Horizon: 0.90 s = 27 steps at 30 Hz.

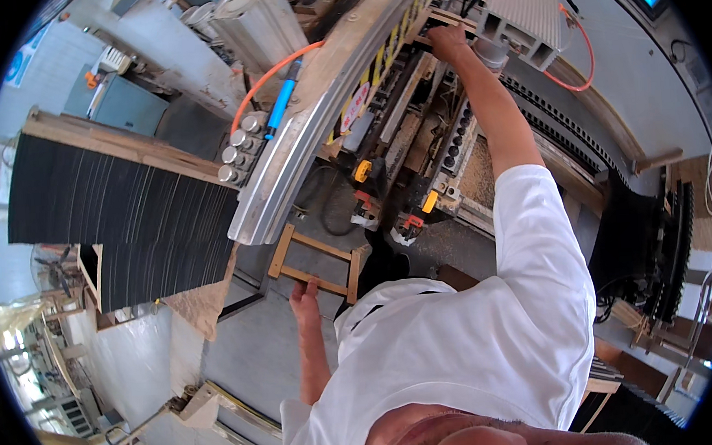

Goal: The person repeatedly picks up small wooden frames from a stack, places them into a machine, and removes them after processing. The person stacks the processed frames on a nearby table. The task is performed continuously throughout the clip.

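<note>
My left hand [305, 301] grips one long rail of a small wooden frame [320, 271], low in front of my body. Two long rails and two short end pieces make up this frame, which is held tilted beside the machine's near end. My right arm stretches far forward, and my right hand [448, 44] is at the far end of the woodworking machine [424, 137]. Its fingers curl down at a light wooden strip [451, 21] there; the fingertips are partly hidden, and what they grip is hard to make out.
A metal beam [317, 119] with striped tape crosses above the machine, carrying an orange hose [270, 77] and a blue pen-like tool [283, 100]. Black sheets or strips are stacked [119, 212] at the left. Sawdust [477, 174] lies on the machine bed. An aluminium profile [522, 12] overhangs my right hand.
</note>
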### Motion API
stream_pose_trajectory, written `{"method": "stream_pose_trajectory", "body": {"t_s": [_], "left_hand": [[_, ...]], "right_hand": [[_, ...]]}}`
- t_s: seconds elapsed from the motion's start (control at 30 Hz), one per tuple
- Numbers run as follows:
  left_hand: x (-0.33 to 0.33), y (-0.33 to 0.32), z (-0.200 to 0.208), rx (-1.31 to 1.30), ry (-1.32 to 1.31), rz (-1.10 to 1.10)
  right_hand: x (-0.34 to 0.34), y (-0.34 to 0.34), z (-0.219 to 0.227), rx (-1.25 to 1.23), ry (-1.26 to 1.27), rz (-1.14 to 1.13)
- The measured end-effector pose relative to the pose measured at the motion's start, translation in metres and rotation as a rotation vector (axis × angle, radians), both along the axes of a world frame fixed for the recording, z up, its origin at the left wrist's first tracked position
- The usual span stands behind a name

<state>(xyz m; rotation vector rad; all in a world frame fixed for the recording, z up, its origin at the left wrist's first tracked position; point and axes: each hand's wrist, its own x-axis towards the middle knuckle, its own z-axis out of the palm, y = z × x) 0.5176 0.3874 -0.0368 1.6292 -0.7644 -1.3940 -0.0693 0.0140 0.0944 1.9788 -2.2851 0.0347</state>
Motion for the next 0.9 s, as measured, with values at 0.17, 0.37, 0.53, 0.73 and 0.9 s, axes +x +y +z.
{"method": "stream_pose_trajectory", "body": {"t_s": [0.17, 0.37, 0.53, 0.73, 0.9], "left_hand": [[-0.001, -0.004, 0.048, -0.048, -0.066, -0.037], [0.03, 0.017, 0.109, -0.273, -0.185, -0.064], [0.084, 0.021, 0.199, -0.414, -0.141, 0.01], [0.207, 0.027, 0.279, -0.709, -0.104, 0.38], [0.343, -0.034, 0.327, -0.851, 0.044, 0.368]], "right_hand": [[0.004, 0.009, 0.009, 0.069, 0.002, -0.064], [0.011, -0.003, 0.005, 0.098, 0.141, -0.082], [-0.013, 0.006, 0.006, 0.034, 0.106, -0.057], [0.069, 0.073, 0.072, -0.294, -0.188, -0.021], [0.187, 0.185, 0.094, -0.617, -0.674, 0.166]]}}
